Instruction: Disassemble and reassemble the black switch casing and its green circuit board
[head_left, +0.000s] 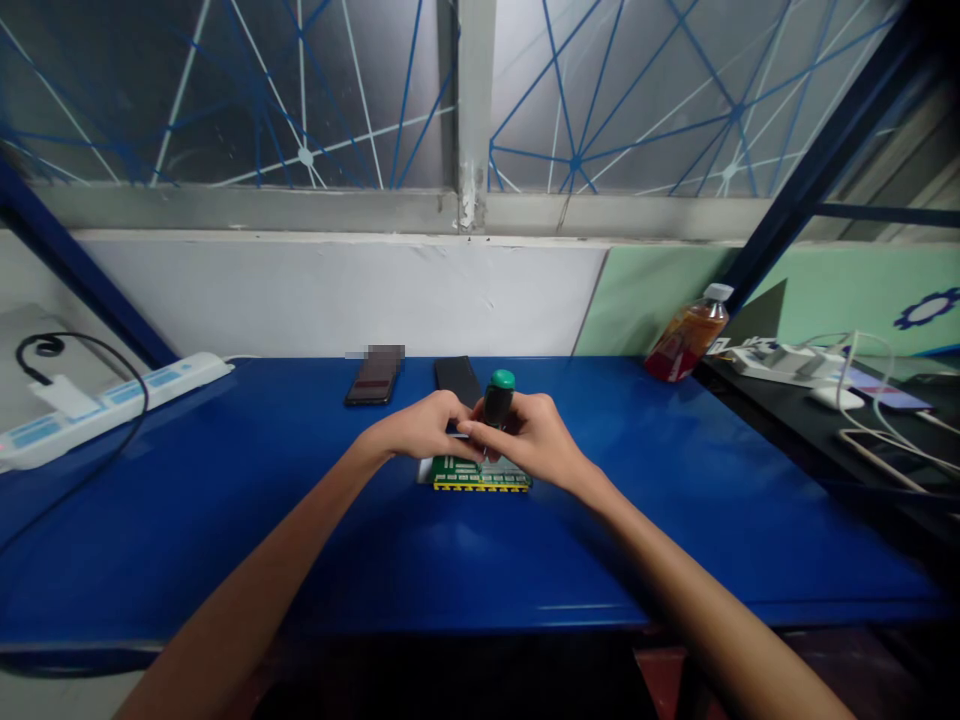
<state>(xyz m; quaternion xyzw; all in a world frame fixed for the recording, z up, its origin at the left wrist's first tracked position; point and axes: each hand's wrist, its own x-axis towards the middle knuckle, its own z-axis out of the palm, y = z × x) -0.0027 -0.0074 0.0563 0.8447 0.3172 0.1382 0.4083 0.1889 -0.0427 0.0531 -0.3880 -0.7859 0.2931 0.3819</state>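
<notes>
A green circuit board (480, 478) with yellow edging along its front lies on the blue table. My right hand (541, 440) is closed around a screwdriver (499, 396) with a green-topped dark handle. The tool stands nearly upright over the board, its tip hidden among my fingers. My left hand (429, 426) is closed beside it, fingertips low over the board near the screwdriver's shaft. Whatever those fingertips pinch is too small or covered to make out.
Behind my hands lie a dark flat case (456, 376) and a phone (375, 376). A white power strip (161, 385) with a black cable runs along the left. A drink bottle (688, 335) stands at the back right, near white cables (874, 445) on a black surface.
</notes>
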